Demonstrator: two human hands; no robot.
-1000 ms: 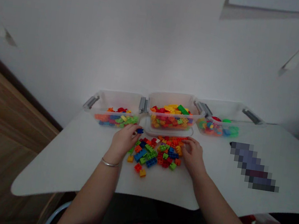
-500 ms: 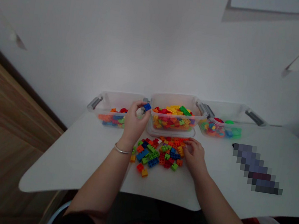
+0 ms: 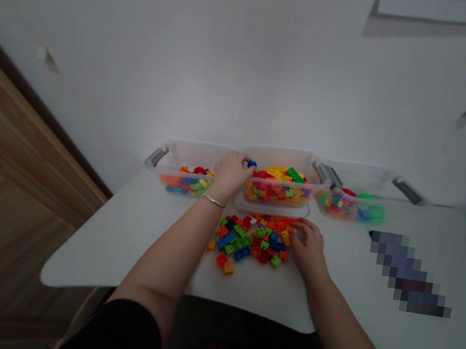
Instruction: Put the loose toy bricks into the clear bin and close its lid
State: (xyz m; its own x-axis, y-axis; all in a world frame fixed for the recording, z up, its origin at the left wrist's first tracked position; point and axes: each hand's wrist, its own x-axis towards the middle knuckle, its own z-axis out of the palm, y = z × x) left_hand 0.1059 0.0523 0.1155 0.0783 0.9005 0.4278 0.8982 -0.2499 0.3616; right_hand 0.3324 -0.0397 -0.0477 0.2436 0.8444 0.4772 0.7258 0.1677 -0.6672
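While the white table [image 3: 132,229] has open room left of the pile [image 3: 243,238], the left bin [image 3: 192,153], middle bin [image 3: 280,158] and right bin [image 3: 366,180] line its back. Small deep-blue block [image 3: 252,164] is pinched in the left hand [image 3: 232,171] at the middle bin's left end; that hand hides part of the left bin. Right hand [image 3: 308,249] is half-curled by the pile, can't tell if it's gripping.

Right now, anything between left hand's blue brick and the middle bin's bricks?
Nothing visible: the blue brick, pinched in the left hand, is at the left end of the open middle bin; nothing covers its bricks.
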